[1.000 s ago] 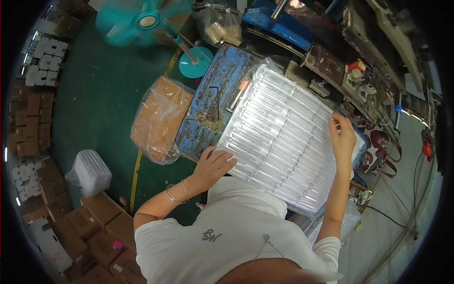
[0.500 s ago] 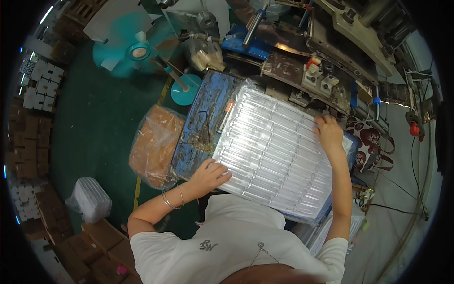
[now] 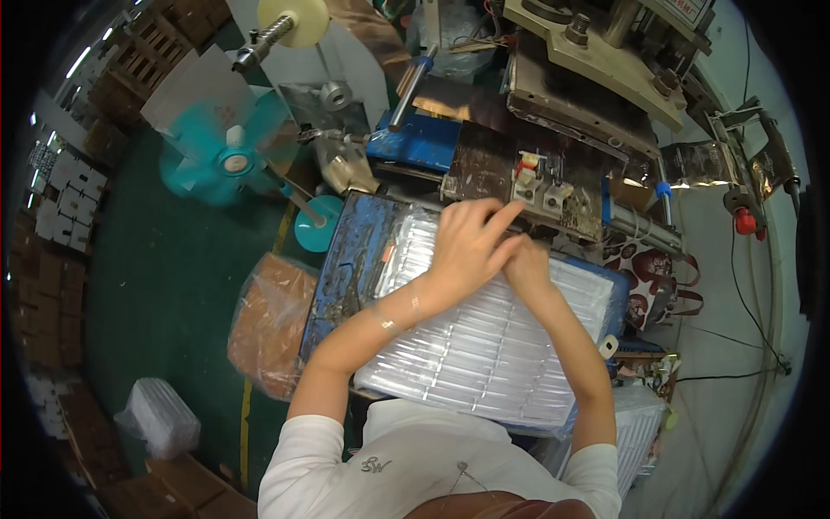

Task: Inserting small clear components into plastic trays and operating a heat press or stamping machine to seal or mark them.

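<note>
A stack of clear ribbed plastic trays (image 3: 484, 363) in clear plastic film lies tilted in front of me on a worn blue surface. Over its far edge my two hands come together. My left hand (image 3: 467, 251) is above the trays with its fingers apart, index finger and thumb stretched towards the right. Just beside it, my right hand (image 3: 529, 272) rests at the trays' far side, its fingertips partly hidden behind the left hand. Whether the hands touch the film is hidden.
Beyond the hands stands a press machine (image 3: 596, 95) with a metal block (image 3: 540, 190) on its bed. At left are a spinning teal fan (image 3: 233, 160), a brown bundle in plastic (image 3: 272, 320) and a wrapped white stack (image 3: 164, 419). A red-patterned bag (image 3: 648, 281) hangs right.
My left hand has left the trays' near left corner and moved up and right. My right hand has shifted left from the far right edge to meet it. The view has shifted slightly.
</note>
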{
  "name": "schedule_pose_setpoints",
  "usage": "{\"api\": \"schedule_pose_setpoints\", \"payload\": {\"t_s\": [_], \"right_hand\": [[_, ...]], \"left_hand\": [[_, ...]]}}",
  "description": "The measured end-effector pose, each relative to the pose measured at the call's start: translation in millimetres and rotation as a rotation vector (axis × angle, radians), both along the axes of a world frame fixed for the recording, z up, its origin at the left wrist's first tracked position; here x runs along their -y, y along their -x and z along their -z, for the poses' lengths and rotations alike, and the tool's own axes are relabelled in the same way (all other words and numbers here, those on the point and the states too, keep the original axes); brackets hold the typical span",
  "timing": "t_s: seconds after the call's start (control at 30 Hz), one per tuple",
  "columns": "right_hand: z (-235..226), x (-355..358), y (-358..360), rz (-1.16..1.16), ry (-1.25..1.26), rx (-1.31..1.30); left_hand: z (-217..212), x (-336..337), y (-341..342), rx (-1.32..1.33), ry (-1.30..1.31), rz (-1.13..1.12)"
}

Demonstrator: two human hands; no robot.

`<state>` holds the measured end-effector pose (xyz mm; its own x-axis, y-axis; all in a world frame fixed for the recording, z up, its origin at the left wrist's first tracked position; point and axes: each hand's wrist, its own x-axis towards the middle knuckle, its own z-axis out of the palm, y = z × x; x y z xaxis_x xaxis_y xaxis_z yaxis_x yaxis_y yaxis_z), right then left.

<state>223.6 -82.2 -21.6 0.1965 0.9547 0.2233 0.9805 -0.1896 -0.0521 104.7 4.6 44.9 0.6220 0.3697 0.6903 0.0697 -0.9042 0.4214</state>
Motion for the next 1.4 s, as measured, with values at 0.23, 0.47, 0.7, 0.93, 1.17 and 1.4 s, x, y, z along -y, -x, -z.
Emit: {"api": "schedule_pose_setpoints", "payload": {"t_s": [0.23, 0.47, 0.7, 0.93, 1.17, 1.4], "right_hand": [[-44, 82, -11, 0.052, -0.171, -0.660], [-61, 103, -73, 0.482, -0.644, -1.407], [-80, 13, -89, 0.250, -0.733, -1.065], [-75, -37, -99, 0.372, -0.666, -0.677], [-70, -44, -90, 0.336, -0.809, -0.855], [-68, -46, -93, 0.293, -0.809, -0.899]], "left_hand": [[-14, 0, -79, 0.030, -0.171, -0.063], [-16, -1, -100, 0.044, -0.415, -0.062], [-17, 61, 45, -0.120, 0.340, 0.464], [57, 93, 119, -0.424, 1.806, 0.702], [56, 110, 122, -0.640, 2.096, 0.940], [56, 105, 123, -0.651, 2.158, 0.892]]}}
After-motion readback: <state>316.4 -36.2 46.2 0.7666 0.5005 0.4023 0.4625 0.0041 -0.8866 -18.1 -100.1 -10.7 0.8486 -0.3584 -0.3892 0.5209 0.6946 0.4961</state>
